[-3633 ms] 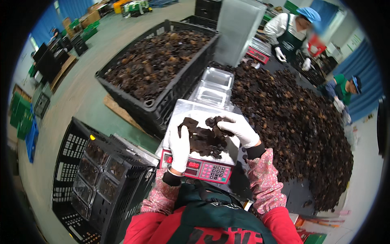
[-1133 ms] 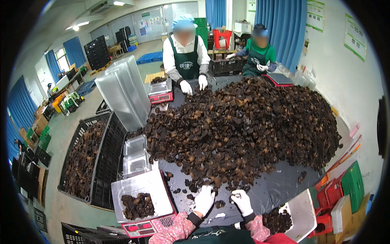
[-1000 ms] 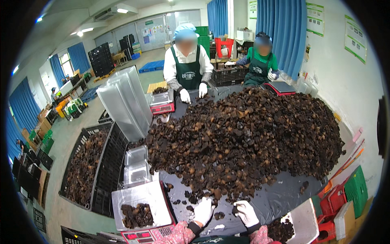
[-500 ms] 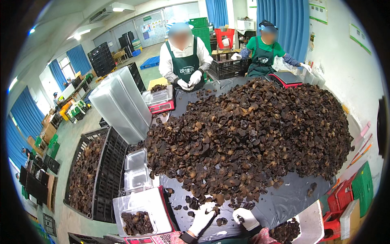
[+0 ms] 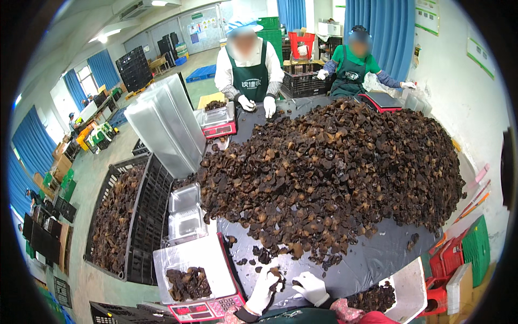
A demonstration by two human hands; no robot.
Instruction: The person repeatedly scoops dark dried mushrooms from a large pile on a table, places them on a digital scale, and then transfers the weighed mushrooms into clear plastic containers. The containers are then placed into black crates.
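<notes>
Head view: the left hand, nearly closed, pinches a dark piece over the table; the right hand is half curled, its hold unclear. Beyond lies the pile; a clump sits on the scale.

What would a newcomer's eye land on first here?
The great heap of dark pieces covers much of the table. Next come the white-gloved left hand, holding a dark piece, and right hand, at the near edge. Left of them, a red-edged scale carries a smaller pile.
</notes>
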